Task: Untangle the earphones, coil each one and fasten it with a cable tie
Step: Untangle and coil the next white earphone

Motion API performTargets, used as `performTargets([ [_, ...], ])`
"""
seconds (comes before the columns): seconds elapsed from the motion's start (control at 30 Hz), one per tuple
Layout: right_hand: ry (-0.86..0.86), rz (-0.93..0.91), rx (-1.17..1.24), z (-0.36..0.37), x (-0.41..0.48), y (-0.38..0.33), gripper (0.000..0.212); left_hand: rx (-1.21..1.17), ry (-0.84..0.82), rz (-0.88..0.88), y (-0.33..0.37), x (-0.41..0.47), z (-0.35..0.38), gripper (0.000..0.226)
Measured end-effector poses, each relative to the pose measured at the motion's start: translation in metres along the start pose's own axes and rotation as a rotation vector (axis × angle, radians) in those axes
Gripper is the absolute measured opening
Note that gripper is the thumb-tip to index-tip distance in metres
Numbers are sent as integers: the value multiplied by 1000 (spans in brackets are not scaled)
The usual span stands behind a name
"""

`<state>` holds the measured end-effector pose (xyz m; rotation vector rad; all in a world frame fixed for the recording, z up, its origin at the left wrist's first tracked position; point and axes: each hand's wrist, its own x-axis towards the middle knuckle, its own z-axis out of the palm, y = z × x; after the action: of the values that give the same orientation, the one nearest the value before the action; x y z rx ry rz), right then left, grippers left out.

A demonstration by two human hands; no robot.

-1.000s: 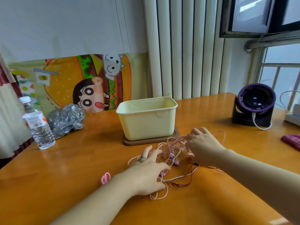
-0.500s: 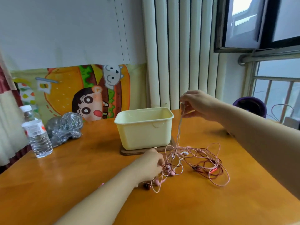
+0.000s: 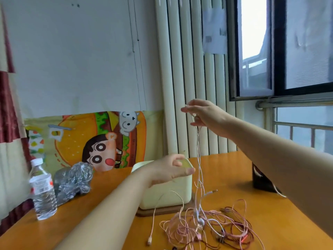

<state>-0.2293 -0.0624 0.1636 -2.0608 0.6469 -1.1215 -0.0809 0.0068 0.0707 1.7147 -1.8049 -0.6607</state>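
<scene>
A tangle of pink and dark red earphones [image 3: 212, 230] lies on the wooden table [image 3: 100, 186] in front of a cream box. My right hand [image 3: 201, 114] is raised high and pinches a thin pale cable [image 3: 199, 159] that hangs straight down into the tangle. My left hand [image 3: 169, 170] hovers in front of the box at mid height, fingers apart, just left of the hanging cable, and I cannot tell whether it touches it. A jack plug [image 3: 211, 192] dangles beside the cable.
The cream box [image 3: 165, 193] stands on a brown board [image 3: 162, 212]. A water bottle [image 3: 42, 192] and a crumpled plastic bag [image 3: 73, 179] stand at the left. A dark device [image 3: 261, 181] sits at the right, below the window. A radiator [image 3: 187, 78] lines the wall behind.
My right hand rose from the table, lifting one cable out of the tangle. My left hand left the tangle and came up in front of the box. The camera tilted upward.
</scene>
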Motion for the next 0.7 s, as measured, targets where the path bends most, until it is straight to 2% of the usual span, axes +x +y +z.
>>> performTargets([
  [0.13,-42,-38,68,-3,3,-22,21,-453,212,128,36,7,-18,70],
  [0.23,-88,-23,232,-2,6,-34,24,-668,272,159,58,17,-26,59],
  [0.33,-131,5,349,1,5,-39,24,-691,235,132,71,20,-28,15],
  [0.37,-131,14,338,0,4,-39,22,-702,244,112,71,19,-28,9],
  [0.43,-123,28,274,-3,1,-34,19,-716,289,69,67,17,-29,13],
  [0.5,-118,47,229,-5,-1,-25,19,-757,245,95,61,14,-31,7],
  [0.6,-125,67,239,-2,-3,-17,20,-812,52,128,54,13,-30,37],
  [0.63,-135,67,243,0,-3,-16,20,-800,11,136,54,13,-28,41],
  [0.7,-151,60,238,4,-2,-15,20,-784,-1,160,54,12,-23,29],
])
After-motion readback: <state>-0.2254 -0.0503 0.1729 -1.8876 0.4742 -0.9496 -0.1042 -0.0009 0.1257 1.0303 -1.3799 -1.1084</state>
